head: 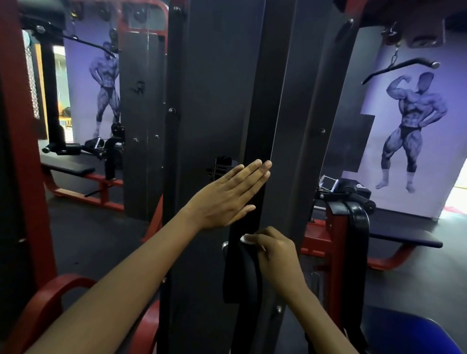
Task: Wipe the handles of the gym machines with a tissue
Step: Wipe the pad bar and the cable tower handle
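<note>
Right hand [272, 255] curled around a white tissue [246, 238], pressing it to the upper end of the black foam-covered handle [246, 296] that hangs near, centre, probably to start the wipe at the top and work down. Left hand [225, 197] flat, fingers straight and together, holding nothing, braced on the dark shroud panel [220, 91] of the weight stack just above and to the left, seemingly to steady the body. Farther right, blue seat [415, 339].

- Small crumpled white tissue [245, 238], against the black padded foam handle [246, 296] at 6 o'clock.
- Dark grey flat metal shroud panel [220, 91].
- Red tubular steel frame [14, 118] at 9 o'clock.
- Blue cushioned seat [421, 343] at 4 o'clock.
- Purple wall [463, 118] bearing a grey bodybuilder mural [411, 130] at 3 o'clock.
</note>
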Available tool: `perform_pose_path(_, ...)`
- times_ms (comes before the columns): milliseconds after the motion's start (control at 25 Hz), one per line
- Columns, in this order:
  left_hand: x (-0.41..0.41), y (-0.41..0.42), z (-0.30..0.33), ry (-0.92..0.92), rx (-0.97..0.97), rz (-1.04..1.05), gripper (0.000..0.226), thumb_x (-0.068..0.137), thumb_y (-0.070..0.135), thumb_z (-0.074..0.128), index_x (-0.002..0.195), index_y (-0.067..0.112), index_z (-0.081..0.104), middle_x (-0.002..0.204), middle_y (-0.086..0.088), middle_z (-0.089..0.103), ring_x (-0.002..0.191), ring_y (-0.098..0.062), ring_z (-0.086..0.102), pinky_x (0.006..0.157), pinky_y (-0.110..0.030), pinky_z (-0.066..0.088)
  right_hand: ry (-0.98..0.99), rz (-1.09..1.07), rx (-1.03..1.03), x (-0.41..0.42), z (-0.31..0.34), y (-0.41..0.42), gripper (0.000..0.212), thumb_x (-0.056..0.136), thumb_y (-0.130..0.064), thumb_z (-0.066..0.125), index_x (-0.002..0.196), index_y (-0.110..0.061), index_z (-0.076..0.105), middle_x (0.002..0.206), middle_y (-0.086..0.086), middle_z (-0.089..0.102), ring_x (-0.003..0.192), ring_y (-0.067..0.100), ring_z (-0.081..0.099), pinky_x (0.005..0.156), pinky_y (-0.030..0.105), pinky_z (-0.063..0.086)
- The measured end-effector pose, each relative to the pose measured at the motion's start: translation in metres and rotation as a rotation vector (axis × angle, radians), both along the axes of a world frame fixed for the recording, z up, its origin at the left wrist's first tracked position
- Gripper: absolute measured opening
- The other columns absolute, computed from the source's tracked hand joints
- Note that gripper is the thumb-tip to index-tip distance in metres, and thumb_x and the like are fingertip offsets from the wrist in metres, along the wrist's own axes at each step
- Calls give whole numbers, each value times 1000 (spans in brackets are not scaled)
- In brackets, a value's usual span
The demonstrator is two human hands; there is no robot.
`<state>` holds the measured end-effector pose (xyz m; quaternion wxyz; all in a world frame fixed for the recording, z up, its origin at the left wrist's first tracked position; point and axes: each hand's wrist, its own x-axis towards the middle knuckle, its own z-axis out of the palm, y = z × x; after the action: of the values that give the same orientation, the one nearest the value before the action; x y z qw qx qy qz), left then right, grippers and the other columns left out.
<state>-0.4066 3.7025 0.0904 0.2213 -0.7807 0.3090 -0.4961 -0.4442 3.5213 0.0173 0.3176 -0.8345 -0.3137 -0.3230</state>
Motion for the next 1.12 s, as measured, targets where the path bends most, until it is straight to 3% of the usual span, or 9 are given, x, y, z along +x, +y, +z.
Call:
perform_pose_path(160, 1, -2, -2, 4, -13, -1, 63, 102, 38, 26, 149, 1, 7, 157, -15, 4, 146, -27, 2, 119, -41, 11, 66, 29, 202, -15, -14, -12, 32, 77, 11, 64, 95, -13, 76, 89, -7, 67, 84, -1, 63, 75, 6, 46)
perform_pose_path(440, -1, -4, -2, 12, -18, 9, 64, 101, 38, 27, 148, 0, 7, 157, -16, 4, 146, -28, 3, 119, -41, 13, -57, 96, 136, -66, -47, -31, 27, 79, 1, 63, 97, -15, 73, 97, -8, 65, 91, 3, 63, 77, 13, 50)
perform_pose_path(600, -1, -4, -2, -4, -16, 23, 64, 101, 39, 27, 148, 0, 7, 157, -16, 4, 146, -28, 3, 119, -41, 12, 177, 29, 476, -32, -30, -20, 26, 77, 8, 68, 85, -16, 74, 88, -7, 69, 83, 4, 66, 71, 18, 54)
perform_pose_path(680, -1, -5, -3, -8, -23, 29, 64, 101, 39, 25, 148, 0, 6, 157, -16, 4, 146, -28, 2, 119, -41, 10, 298, -23, 567, -10, -17, -9, 26, 79, 6, 66, 89, -16, 74, 90, -5, 71, 85, 2, 66, 70, 9, 50)
perform_pose_path(800, 0, -5, -6, -2, -19, 36, 64, 101, 40, 24, 148, 0, 6, 157, -16, 3, 146, -28, 2, 119, -41, 10, 302, -22, 547, -5, -19, 3, 25, 80, 4, 64, 93, -16, 73, 89, -8, 71, 85, -2, 64, 71, 4, 45)
perform_pose_path(1120, 1, -4, -17, -12, -27, 50, 64, 101, 41, 22, 148, -1, 7, 156, -15, -2, 146, -27, 0, 119, -41, 2, 338, 167, 589, -58, -53, -21, 24, 80, 8, 65, 81, -15, 70, 82, -4, 70, 84, 13, 68, 74, 20, 53)
